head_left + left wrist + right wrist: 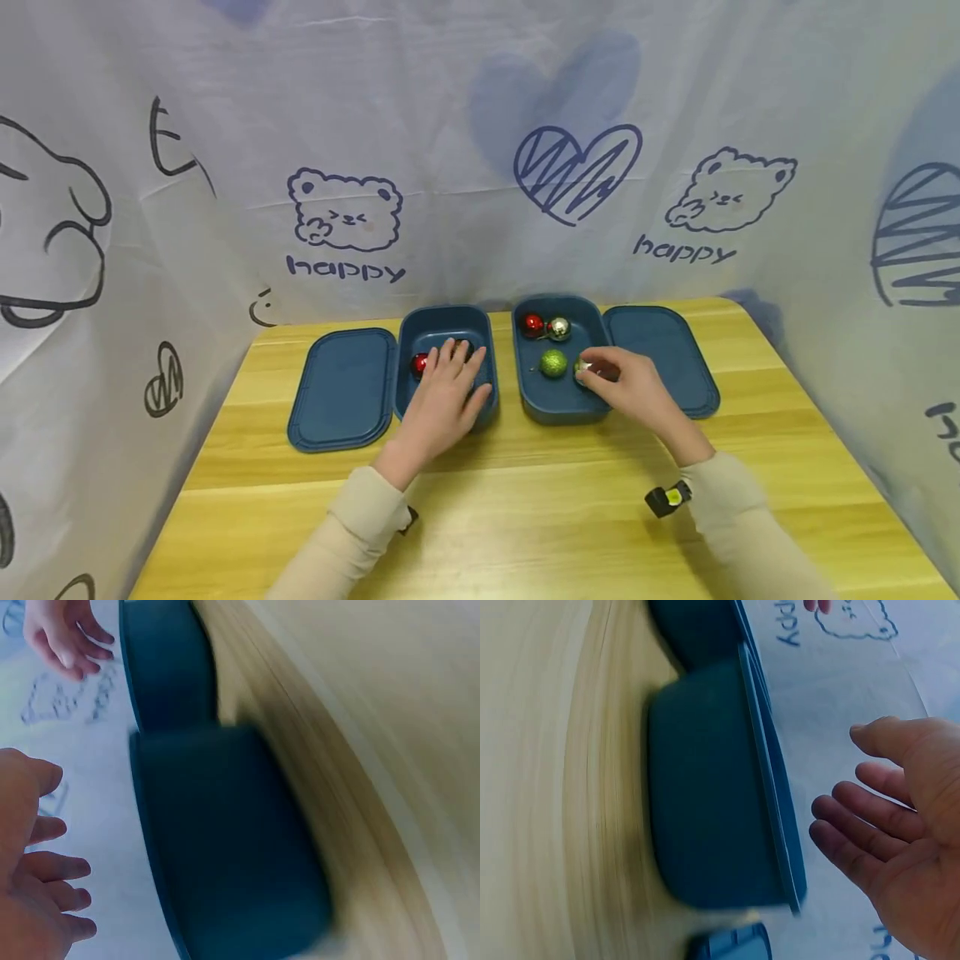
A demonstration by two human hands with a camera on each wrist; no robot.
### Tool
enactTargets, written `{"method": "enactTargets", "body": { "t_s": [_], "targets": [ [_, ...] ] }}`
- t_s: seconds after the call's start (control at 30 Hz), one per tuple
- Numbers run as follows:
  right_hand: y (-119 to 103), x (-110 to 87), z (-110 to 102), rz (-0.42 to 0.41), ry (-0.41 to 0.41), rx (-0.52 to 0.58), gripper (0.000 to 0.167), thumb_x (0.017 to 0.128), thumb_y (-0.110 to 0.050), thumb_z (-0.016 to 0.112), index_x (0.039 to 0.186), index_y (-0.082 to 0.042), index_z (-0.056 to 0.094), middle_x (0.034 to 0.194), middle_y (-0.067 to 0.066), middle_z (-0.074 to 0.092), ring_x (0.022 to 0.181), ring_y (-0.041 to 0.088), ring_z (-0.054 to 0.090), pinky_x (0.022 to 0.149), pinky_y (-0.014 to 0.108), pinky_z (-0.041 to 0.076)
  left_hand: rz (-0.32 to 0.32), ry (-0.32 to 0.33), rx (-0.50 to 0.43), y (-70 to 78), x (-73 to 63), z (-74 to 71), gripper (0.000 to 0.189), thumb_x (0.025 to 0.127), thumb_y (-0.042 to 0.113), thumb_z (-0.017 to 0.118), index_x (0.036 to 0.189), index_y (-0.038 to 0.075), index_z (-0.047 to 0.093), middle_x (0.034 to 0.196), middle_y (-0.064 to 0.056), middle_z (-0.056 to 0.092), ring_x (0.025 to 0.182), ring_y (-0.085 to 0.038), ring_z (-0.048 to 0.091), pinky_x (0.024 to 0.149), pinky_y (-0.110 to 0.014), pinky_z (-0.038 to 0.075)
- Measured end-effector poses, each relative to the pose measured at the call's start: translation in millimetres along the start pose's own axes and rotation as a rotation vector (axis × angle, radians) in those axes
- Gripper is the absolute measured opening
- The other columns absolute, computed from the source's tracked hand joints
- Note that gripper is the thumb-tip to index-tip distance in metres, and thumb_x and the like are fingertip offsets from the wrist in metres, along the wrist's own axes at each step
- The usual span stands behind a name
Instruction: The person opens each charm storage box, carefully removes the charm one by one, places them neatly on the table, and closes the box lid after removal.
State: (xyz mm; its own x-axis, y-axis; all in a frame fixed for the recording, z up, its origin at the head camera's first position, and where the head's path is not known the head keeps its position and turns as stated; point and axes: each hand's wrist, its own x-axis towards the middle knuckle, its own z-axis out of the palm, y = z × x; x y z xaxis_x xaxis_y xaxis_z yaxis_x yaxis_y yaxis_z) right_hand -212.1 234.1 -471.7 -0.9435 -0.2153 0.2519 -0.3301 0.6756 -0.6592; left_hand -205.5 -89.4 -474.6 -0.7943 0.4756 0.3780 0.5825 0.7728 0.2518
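My left hand hovers over the left blue box, its fingers spread and holding nothing. A shiny red ball ornament lies in that box beside the fingers; another, darker one is partly hidden under the fingertips. Over the right blue box is my right hand, fingertips right by a pale shiny ball. In the right wrist view the fingers are loosely bent, with nothing between them, above the rim. A red ball, a silvery ball and a glittery green ball share the right box.
One blue lid lies flat left of the left box, another lid right of the right box. All stand toward the back of the wooden table. A white cloth with drawings hangs behind and at both sides.
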Motion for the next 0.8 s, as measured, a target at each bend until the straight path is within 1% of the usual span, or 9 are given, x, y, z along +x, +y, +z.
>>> {"method": "enactTargets", "body": {
  "t_s": [0.1, 0.2, 0.3, 0.4, 0.5, 0.57, 0.67, 0.8],
  "targets": [
    [-10.2, 5.8, 11.5, -0.027, -0.013, 0.042, 0.038, 0.101, -0.028, 0.075, 0.132, -0.006, 0.071, 0.121, 0.015, 0.076, 0.104, 0.028, 0.074, 0.089, 0.048, 0.061, -0.065, -0.032, 0.021, -21.3, -7.6, -7.2, 0.06, 0.111, 0.036, 0.054, 0.162, 0.007, 0.043, 0.164, -0.031, 0.039, 0.157, -0.053, 0.026, 0.128, -0.068, 0.018],
    [-19.3, 12.6, 23.1, -0.047, -0.027, 0.085, 0.039, 0.101, -0.027, 0.075, 0.132, -0.005, 0.071, 0.123, 0.015, 0.075, 0.105, 0.027, 0.074, 0.09, 0.049, 0.061, -0.152, -0.076, 0.027, -41.2, -15.5, -12.3, 0.064, 0.112, 0.041, 0.052, 0.165, 0.008, 0.037, 0.167, -0.031, 0.032, 0.159, -0.055, 0.017, 0.127, -0.072, 0.012],
    [-27.4, 18.9, 34.3, -0.046, -0.047, 0.132, 0.037, 0.1, -0.028, 0.076, 0.132, -0.009, 0.071, 0.124, 0.014, 0.075, 0.106, 0.025, 0.073, 0.092, 0.048, 0.061, -0.238, -0.118, 0.03, -58.7, -23.4, -14.1, 0.068, 0.112, 0.048, 0.046, 0.167, 0.01, 0.032, 0.17, -0.031, 0.025, 0.16, -0.055, 0.009, 0.126, -0.075, 0.007],
    [-31.9, 25.0, 45.4, -0.05, -0.06, 0.171, 0.038, 0.1, -0.028, 0.076, 0.133, -0.011, 0.071, 0.128, 0.014, 0.074, 0.108, 0.025, 0.073, 0.094, 0.047, 0.061, -0.301, -0.157, 0.033, -72.5, -29.8, -12.8, 0.072, 0.112, 0.052, 0.041, 0.168, 0.01, 0.027, 0.172, -0.03, 0.019, 0.16, -0.056, 0.004, 0.125, -0.076, 0.003],
    [-35.3, 32.0, 56.3, -0.05, -0.063, 0.203, 0.039, 0.1, -0.026, 0.076, 0.134, -0.009, 0.07, 0.128, 0.016, 0.074, 0.108, 0.026, 0.074, 0.093, 0.045, 0.062, -0.339, -0.191, 0.038, -82.5, -34.9, -9.7, 0.074, 0.112, 0.055, 0.037, 0.169, 0.009, 0.023, 0.173, -0.029, 0.014, 0.16, -0.056, 0.001, 0.125, -0.077, 0.002],
    [-38.0, 37.1, 63.0, -0.045, -0.068, 0.216, 0.039, 0.099, -0.025, 0.077, 0.134, -0.008, 0.07, 0.128, 0.015, 0.074, 0.108, 0.026, 0.074, 0.093, 0.044, 0.062, -0.353, -0.208, 0.042, -87.5, -37.7, -7.6, 0.075, 0.112, 0.056, 0.035, 0.17, 0.009, 0.021, 0.173, -0.029, 0.014, 0.16, -0.056, 0.0, 0.124, -0.078, 0.002],
    [-43.6, 45.1, 71.7, -0.029, -0.085, 0.237, 0.04, 0.098, -0.024, 0.078, 0.134, -0.008, 0.071, 0.127, 0.013, 0.075, 0.108, 0.027, 0.074, 0.094, 0.044, 0.062, -0.362, -0.223, 0.05, -92.9, -40.8, -5.9, 0.077, 0.112, 0.059, 0.034, 0.17, 0.011, 0.02, 0.174, -0.028, 0.015, 0.16, -0.057, 0.002, 0.124, -0.078, 0.001],
    [-52.4, 55.5, 81.2, -0.032, -0.115, 0.248, 0.043, 0.098, -0.027, 0.078, 0.135, -0.006, 0.07, 0.129, 0.016, 0.074, 0.109, 0.028, 0.074, 0.096, 0.046, 0.061, -0.356, -0.231, 0.068, -97.6, -42.9, -6.0, 0.08, 0.11, 0.062, 0.035, 0.17, 0.011, 0.019, 0.173, -0.028, 0.017, 0.16, -0.057, 0.004, 0.124, -0.078, 0.001]
  ]
}}
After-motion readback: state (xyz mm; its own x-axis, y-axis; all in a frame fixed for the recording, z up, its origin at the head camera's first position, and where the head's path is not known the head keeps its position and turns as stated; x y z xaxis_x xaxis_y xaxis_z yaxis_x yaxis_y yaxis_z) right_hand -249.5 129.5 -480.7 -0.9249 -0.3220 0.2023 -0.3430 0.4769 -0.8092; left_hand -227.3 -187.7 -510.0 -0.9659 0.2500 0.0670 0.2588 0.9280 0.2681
